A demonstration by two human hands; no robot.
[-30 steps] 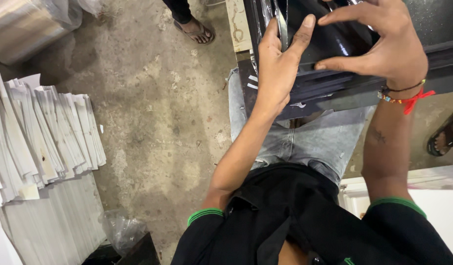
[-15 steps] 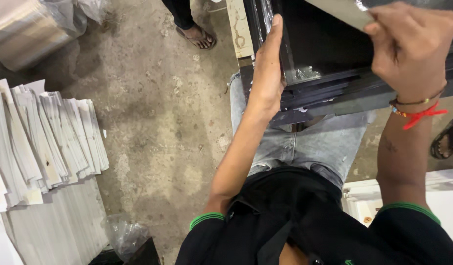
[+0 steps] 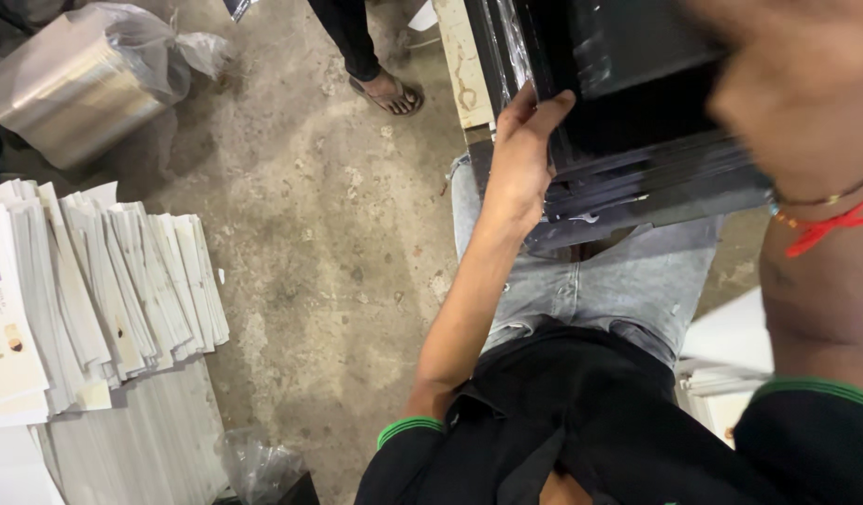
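**Inspector:** Head view, nearest first. The right hand [image 3: 805, 84] sits close to the lens, blurred, over the top right of the stack of black sheets [image 3: 637, 178]. Whether it is closed on the stack or only resting there, I cannot tell.

**Clerk:** And the other hand?

**Inspector:** The left hand [image 3: 520, 159] lies flat and open against the left edge of the stack, fingers extended upward along it, pressing rather than clasping. The stack rests across the person's lap, above the grey jeans [image 3: 590, 299].

**Clerk:** Handling?

**Inspector:** Judged glossy, so likely slippery; thin sheets, stiff as a pack but liable to slide over one another. Probably heavy together. Best held at opposite edges, squared up.

**Clerk:** Surroundings?

**Inspector:** Fanned white printed sheets [image 3: 123, 281] on the concrete floor [image 3: 338, 234] at left; farther off, a plastic-wrapped bundle [image 3: 76, 93] and another person's sandalled foot [image 3: 387, 92].
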